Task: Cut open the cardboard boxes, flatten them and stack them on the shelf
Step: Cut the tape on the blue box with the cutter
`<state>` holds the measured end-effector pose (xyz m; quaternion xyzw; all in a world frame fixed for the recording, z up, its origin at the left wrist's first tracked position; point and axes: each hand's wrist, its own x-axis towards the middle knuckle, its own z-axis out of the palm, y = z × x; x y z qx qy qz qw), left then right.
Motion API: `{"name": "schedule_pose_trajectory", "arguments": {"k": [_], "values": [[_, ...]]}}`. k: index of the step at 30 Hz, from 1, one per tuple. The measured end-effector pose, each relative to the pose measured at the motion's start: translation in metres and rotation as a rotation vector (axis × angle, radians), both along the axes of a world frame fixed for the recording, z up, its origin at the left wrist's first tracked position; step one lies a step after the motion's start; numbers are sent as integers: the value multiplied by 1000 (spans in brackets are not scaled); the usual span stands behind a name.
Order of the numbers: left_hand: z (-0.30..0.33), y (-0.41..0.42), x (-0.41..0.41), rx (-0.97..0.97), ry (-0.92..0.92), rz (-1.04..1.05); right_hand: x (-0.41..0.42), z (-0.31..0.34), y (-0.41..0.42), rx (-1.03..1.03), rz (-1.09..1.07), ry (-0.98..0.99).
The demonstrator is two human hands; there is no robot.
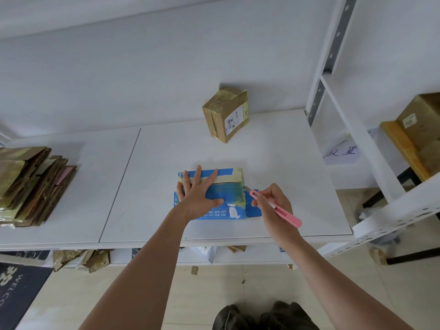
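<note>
Blue box: sits near the front of the white table, taped along the top.
Left hand: flat on the box, fingers spread, pressing down.
Right hand: wrapped around a pink cutter, blade tip at the box's right edge.
Brown box: farther back, still taped shut.
Flattened cardboard: piled up at far left.

On the table, flattened stack lies left, taped box behind printed box.
</note>
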<state>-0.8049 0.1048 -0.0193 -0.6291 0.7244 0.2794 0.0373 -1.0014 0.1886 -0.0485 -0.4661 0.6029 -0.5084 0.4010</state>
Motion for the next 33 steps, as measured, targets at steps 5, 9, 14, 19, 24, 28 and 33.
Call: {"name": "schedule_pose_trajectory", "arguments": {"k": [5,9,14,19,24,28,33], "values": [[-1,1,1,-11,10,3,-2,-2,21,3,63,-24],[-2,3,2,-25,39,18,-25,1,31,-91,104,80],[-1,4,5,-2,220,88,-72,-17,6,-72,27,807],[-4,11,9,-102,262,56,-104,-34,-18,340,219,1285],[-4,11,12,-84,323,52,-78,-21,-36,271,250,1130],[-8,13,13,-114,236,14,-16,9,-46,-40,393,514],[-1,16,37,-134,38,293,25,11,-31,33,490,431]]}}
